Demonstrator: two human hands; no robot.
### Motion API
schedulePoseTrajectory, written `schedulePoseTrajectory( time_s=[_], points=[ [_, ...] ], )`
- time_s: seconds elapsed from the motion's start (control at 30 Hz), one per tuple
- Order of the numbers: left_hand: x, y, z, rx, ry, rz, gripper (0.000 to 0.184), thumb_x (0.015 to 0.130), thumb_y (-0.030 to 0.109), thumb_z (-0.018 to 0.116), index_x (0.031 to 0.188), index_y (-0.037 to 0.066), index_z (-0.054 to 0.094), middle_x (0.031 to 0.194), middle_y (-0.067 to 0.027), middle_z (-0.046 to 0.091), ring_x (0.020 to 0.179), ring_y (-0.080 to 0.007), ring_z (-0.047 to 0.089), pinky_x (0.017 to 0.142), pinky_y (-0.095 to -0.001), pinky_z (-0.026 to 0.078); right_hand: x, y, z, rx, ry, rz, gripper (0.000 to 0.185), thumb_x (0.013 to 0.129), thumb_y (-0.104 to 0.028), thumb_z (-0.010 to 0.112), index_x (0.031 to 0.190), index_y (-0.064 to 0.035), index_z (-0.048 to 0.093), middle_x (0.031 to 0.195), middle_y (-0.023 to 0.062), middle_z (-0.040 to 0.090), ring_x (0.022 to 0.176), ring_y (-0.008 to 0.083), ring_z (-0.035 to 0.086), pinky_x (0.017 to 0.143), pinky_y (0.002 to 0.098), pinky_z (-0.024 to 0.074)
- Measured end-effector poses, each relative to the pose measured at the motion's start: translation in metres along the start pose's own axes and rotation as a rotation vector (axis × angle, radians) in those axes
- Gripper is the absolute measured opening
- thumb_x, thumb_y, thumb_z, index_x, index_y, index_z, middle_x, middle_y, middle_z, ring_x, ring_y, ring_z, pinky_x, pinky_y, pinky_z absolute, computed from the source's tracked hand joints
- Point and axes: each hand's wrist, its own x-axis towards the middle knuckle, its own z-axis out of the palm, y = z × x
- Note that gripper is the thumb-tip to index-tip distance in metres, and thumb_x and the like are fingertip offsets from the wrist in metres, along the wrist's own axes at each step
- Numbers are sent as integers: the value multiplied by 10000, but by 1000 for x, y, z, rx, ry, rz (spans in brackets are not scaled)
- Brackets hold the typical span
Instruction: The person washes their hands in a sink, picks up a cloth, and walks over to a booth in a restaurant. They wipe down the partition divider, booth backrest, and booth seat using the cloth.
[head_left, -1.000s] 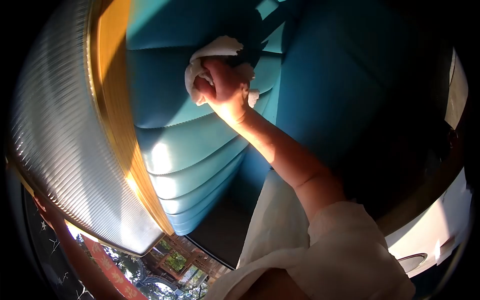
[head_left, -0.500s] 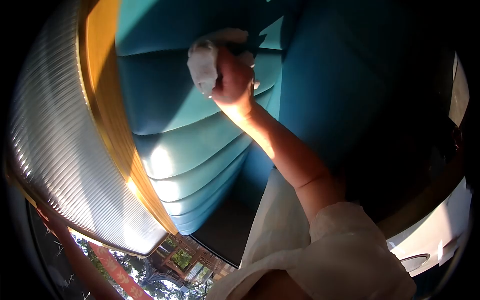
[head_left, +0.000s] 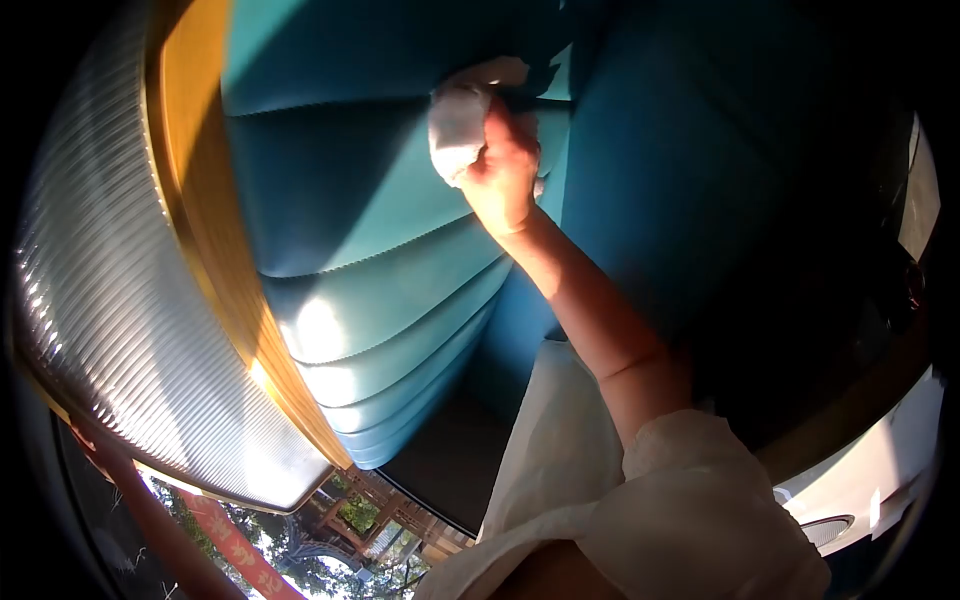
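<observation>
My right hand [head_left: 503,160] is closed around a crumpled white cloth [head_left: 460,125]. It presses the cloth against the blue-green padded upholstery [head_left: 400,245], near the upper middle of the view. The upholstery has several stitched ridges, partly in bright sun and partly in shadow. At the lower left edge, my left hand [head_left: 95,450] is at the rim of a ribbed translucent panel [head_left: 180,330]. Its fingers are dim and mostly hidden.
A curved wooden strip [head_left: 240,270] runs between the panel and the upholstery. Dark blue upholstery [head_left: 640,190] stands on the right. A dark flat surface [head_left: 445,470] lies below the ridges. A red banner [head_left: 235,540] and trees show at the bottom left.
My right hand has moved to the right across the upholstery with the cloth in it. The wooden strip and panel have shifted slightly left in view. My left hand stays by the panel's rim.
</observation>
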Motion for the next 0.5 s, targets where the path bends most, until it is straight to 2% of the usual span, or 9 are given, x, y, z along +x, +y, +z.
schedulePoseTrajectory(
  time_s=[0.07, 0.17, 0.2, 0.27, 0.3, 0.33, 0.4, 0.47, 0.5],
  points=[
    [3, 1, -3, 38, -11, -6, 551, 939, 426, 273, 1285, 12, 387, 1221, -192, 462, 1051, -302, 509, 868, -379, 442, 9, -41, 19, 154, -211, -165, 243, 613, -102, 704, 829, -87, 595, 658, 63, 565, 538, 235, 555, 498, 296, 442],
    [10, -14, -6, 184, -30, 124, 530, 945, 400, 262, 1293, 17, 375, 1217, -196, 464, 1030, -308, 524, 828, -375, 473, 11, -13, 26, 145, -180, -278, 264, 569, -70, 674, 818, -93, 592, 629, 58, 540, 512, 226, 537, 483, 321, 425],
    [13, -24, -7, 240, -29, 185, 519, 948, 387, 257, 1297, 19, 368, 1210, -196, 467, 1011, -308, 535, 801, -370, 492, 7, 13, 19, 9, -167, -331, 266, 566, -20, 642, 815, -91, 582, 641, 61, 550, 508, 228, 536, 479, 324, 429],
    [15, -35, -10, 255, -23, 296, 496, 947, 358, 287, 1298, 17, 367, 1210, -199, 466, 1009, -305, 535, 810, -367, 490, -14, 66, 0, -246, -127, -137, 297, 596, 47, 593, 870, -57, 542, 711, 83, 600, 582, 284, 585, 523, 352, 478],
    [16, -43, -11, 291, -8, 369, 488, 946, 346, 303, 1299, 15, 366, 1208, -200, 466, 1007, -304, 536, 809, -366, 490, -26, 99, -12, -279, -99, 65, 175, 675, -93, 619, 813, -79, 513, 744, 73, 592, 610, 264, 579, 548, 354, 480],
    [17, -51, -12, 328, 10, 441, 480, 945, 333, 319, 1300, 13, 365, 1207, -200, 466, 1004, -302, 536, 809, -365, 491, -45, 139, -30, -527, -268, 354, 151, 750, -109, 583, 886, -72, 529, 772, 102, 613, 658, 304, 600, 578, 360, 505],
    [18, -55, -9, 275, 12, 350, 483, 944, 337, 322, 1299, 13, 364, 1212, -194, 464, 1004, -298, 536, 804, -362, 493, -53, 174, -47, -705, -287, 350, 157, 773, -77, 549, 929, -79, 546, 768, 118, 632, 665, 309, 615, 572, 351, 509],
    [17, -59, -9, 232, -10, 264, 485, 943, 342, 325, 1298, 12, 364, 1216, -188, 463, 1004, -294, 535, 800, -359, 495, -38, 149, -38, -505, -167, 416, 211, 758, -63, 567, 967, -84, 553, 735, 132, 634, 668, 317, 620, 574, 360, 508],
    [18, -58, -10, 223, -19, 246, 486, 943, 343, 326, 1297, 12, 364, 1217, -187, 462, 1004, -293, 535, 799, -359, 495, -21, 111, -31, -349, -147, 340, 248, 718, -76, 613, 960, -83, 558, 697, 127, 626, 654, 320, 617, 565, 368, 502]
  ],
)
